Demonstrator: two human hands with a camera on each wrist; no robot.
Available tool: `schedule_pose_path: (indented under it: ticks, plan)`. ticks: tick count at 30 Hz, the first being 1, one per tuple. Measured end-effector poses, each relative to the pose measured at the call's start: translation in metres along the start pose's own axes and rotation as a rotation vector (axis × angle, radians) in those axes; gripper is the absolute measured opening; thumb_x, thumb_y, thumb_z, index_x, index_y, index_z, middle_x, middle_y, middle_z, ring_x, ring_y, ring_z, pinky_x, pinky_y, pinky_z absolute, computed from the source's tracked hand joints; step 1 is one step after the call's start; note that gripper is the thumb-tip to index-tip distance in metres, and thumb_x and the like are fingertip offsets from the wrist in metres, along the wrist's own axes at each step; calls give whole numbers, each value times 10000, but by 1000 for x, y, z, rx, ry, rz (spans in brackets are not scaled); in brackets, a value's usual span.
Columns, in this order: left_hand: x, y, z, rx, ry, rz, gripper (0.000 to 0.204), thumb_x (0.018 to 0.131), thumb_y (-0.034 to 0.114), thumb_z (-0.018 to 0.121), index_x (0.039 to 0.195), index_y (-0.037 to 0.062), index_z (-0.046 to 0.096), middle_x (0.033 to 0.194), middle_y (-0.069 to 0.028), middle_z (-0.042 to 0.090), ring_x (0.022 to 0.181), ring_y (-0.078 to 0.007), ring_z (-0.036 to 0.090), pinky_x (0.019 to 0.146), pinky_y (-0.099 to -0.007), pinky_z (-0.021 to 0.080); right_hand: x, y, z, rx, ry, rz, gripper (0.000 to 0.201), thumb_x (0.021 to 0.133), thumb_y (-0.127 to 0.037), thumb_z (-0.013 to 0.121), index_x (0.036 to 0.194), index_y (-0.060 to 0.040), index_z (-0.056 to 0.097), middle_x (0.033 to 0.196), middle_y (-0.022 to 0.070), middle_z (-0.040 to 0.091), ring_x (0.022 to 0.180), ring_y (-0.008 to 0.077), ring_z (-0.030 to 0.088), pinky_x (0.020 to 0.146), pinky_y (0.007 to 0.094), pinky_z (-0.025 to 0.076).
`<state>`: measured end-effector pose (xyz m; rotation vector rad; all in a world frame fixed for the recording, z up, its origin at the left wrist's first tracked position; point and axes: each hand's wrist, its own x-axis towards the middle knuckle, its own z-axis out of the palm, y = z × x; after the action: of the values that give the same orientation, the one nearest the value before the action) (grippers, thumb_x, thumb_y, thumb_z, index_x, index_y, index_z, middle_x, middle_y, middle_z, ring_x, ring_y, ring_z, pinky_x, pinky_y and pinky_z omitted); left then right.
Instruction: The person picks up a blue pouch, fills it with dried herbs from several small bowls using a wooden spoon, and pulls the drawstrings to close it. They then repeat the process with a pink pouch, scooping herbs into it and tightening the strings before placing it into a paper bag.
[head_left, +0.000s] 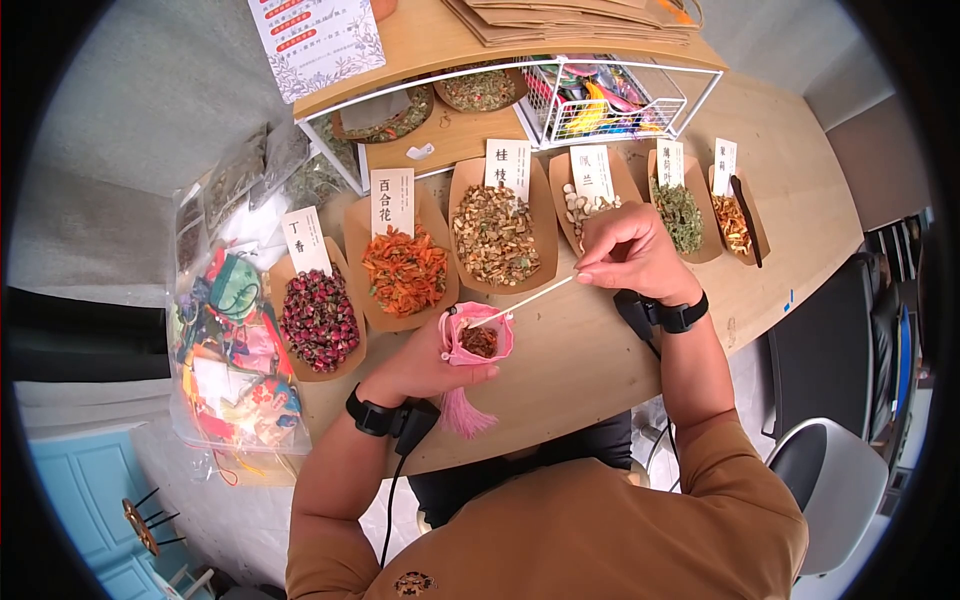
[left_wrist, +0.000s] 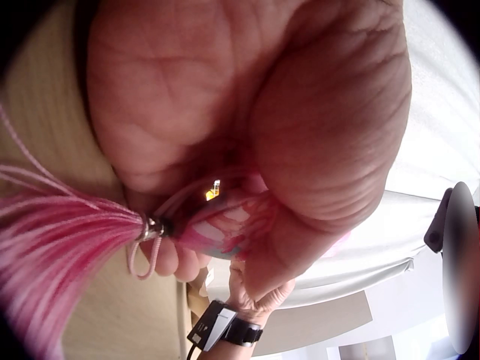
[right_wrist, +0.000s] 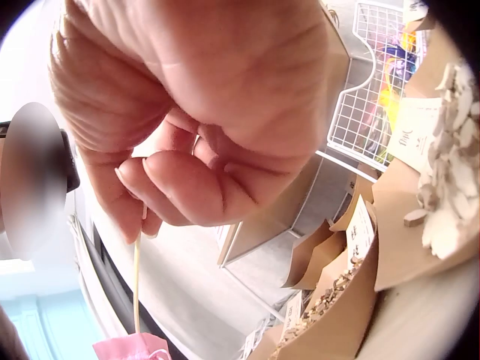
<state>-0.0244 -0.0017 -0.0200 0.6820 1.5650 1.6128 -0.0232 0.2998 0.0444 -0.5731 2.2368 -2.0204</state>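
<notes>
My left hand [head_left: 424, 362] holds a small pink pouch [head_left: 507, 340] with its mouth upward, the fingers wrapped round its side. Brown-orange dried herbs [head_left: 479, 342] show inside the mouth. A pink tassel [left_wrist: 71, 251] hangs from the pouch beside the palm in the left wrist view. With thumb and fingertips, my right hand [head_left: 632, 250] pinches the upper end of a thin pale stick [right_wrist: 136, 281]. Its lower end dips into the pouch's mouth, slanting down to the left, and the tip is hidden there.
Labelled paper trays of dried herbs stand in an arc, among them rosebuds [head_left: 319, 320], orange petals [head_left: 405, 270] and wood chips [head_left: 495, 235]. A dark utensil [head_left: 745, 220] lies in the rightmost tray. Behind are a wire basket [head_left: 600, 105] and a shelf; a bag of coloured pouches [head_left: 240, 370] sits left.
</notes>
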Motion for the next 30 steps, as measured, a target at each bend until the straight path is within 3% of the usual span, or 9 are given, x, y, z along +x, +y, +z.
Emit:
schedule_pose_path:
  ticks: [2,5,9,10,16,19,22,30]
  plan:
    - [1,1,-1,32,-23,1,515,775,42,747,1233,7,513,1130,-75,633,1045,-169,619,888,-327,501,1,3,-1,15,22,-66,89,761,30,758,728,-4,683,655,-14,611,589,18,502,505,197,356]
    - [0,4,1,-37,-14,-22,517,780,40,744,1240,9,512,1134,-74,632,1052,-168,617,890,-327,501,1,11,-2,178,221,88,107,762,26,761,716,-3,669,659,-12,615,577,18,499,513,192,367]
    - [-1,5,1,-28,-13,-26,512,784,34,739,1243,12,511,1144,-76,628,1064,-170,613,894,-328,501,9,15,-7,66,489,210,153,793,2,719,675,-13,623,653,-12,611,571,16,492,520,201,388]
    - [-1,4,1,-30,-13,-27,511,785,34,738,1242,12,511,1146,-76,627,1065,-171,613,894,-329,501,10,14,-7,52,489,239,151,809,3,685,696,-51,601,619,-33,577,502,4,453,466,181,330]
    - [-1,5,0,-22,-26,-20,505,789,36,735,1242,16,512,1144,-73,625,1065,-170,610,890,-329,500,10,24,-15,-177,448,319,189,789,-35,701,631,-39,596,581,-40,549,504,14,429,471,208,324]
    - [-1,4,0,-30,-28,-15,502,790,37,734,1242,16,514,1142,-70,625,1064,-169,609,889,-328,499,10,17,-16,-198,371,439,162,733,-42,717,618,-1,611,594,-10,572,548,44,472,512,229,381]
    - [-1,5,0,-41,-29,-23,501,791,38,733,1241,16,514,1143,-68,625,1064,-167,609,891,-326,498,11,11,-13,-228,314,492,138,756,-61,716,655,-6,641,595,-24,572,524,26,444,482,224,343]
    - [-1,5,0,-23,-28,-23,513,790,40,736,1248,12,507,1147,-71,627,1063,-165,610,897,-324,497,11,16,-6,-249,241,490,209,778,-77,716,610,4,622,549,-25,531,515,55,436,475,256,342]
